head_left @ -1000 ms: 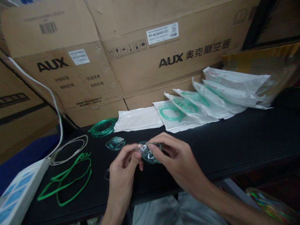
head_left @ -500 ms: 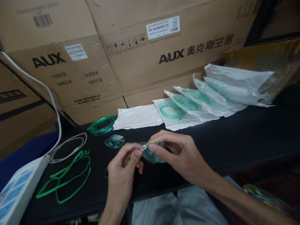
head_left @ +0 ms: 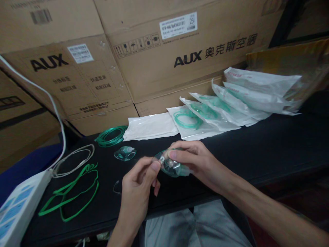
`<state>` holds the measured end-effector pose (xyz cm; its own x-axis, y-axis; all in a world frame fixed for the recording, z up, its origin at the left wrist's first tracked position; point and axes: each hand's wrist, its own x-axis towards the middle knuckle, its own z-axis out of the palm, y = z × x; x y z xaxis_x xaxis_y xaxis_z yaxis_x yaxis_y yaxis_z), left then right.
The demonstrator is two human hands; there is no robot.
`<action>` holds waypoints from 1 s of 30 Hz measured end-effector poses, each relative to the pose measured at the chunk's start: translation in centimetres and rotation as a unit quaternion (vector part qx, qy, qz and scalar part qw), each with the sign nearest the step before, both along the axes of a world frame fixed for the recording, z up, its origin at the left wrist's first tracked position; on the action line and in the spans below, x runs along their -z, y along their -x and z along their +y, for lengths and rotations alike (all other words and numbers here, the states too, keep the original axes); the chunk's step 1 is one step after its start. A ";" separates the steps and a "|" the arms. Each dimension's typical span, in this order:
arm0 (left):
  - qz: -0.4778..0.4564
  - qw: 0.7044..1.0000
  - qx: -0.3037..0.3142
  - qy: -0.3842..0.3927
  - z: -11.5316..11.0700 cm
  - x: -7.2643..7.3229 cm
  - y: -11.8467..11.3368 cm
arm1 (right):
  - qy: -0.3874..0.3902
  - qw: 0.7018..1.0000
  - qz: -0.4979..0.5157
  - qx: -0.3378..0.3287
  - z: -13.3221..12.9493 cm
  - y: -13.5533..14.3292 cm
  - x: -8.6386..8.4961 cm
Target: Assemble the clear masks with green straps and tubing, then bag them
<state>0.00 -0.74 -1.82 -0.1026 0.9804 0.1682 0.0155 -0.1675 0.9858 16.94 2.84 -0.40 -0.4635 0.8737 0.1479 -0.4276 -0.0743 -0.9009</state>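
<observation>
A clear green-tinted oxygen mask (head_left: 172, 168) is held up between my hands above the black table. My left hand (head_left: 138, 181) pinches its left edge between thumb and fingers, beside a small pale strip (head_left: 161, 160) on the mask. From the other side, my right hand (head_left: 196, 156) grips the mask's upper rim, thumb on top, and its pale connector points right. Another clear mask (head_left: 125, 153) lies behind my left hand. Near it are coiled green tubing (head_left: 111, 137), green elastic straps (head_left: 67, 200) and a thin curved piece (head_left: 116, 187) that I cannot make out.
White packets (head_left: 151, 127) and several bags (head_left: 189, 132) with green tubing inside line the back of the table. Large cardboard boxes (head_left: 154, 82) stand behind them. A white power strip (head_left: 24, 202) and a pale looped cable (head_left: 74, 161) are on the left.
The mask has turned in my hands, so that its pale connector now shows at the right. My right hand has shifted its hold along the rim; my left hand keeps its pinch.
</observation>
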 end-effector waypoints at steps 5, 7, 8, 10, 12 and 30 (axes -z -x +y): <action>0.012 1.000 0.016 0.016 0.1 0.0 0.0 | 0.103 0.992 0.068 -0.024 0.5 0.5 0.0; 0.018 1.000 0.012 0.015 0.1 0.0 0.1 | 0.117 0.991 0.065 -0.030 0.5 0.8 0.0; 0.020 1.000 0.003 0.010 0.1 0.0 0.1 | 0.112 0.992 0.059 -0.021 0.5 1.0 -0.1; 0.017 0.999 -0.038 -0.008 0.1 0.1 0.1 | 0.082 0.995 0.047 0.032 0.3 1.4 -0.3; 0.005 0.995 -0.100 -0.029 0.1 0.1 0.1 | 0.043 0.994 0.028 0.095 0.1 1.8 -0.6; 0.078 0.970 -0.159 -0.164 0.4 0.8 1.1 | -0.115 0.987 -0.068 -0.085 1.3 1.3 0.5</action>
<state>-1.11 -0.37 -2.62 -0.3402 0.7946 0.5030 0.2626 -0.4333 0.8621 15.65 4.09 -0.90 -0.6300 0.7320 0.2595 -0.2999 0.0789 -0.9507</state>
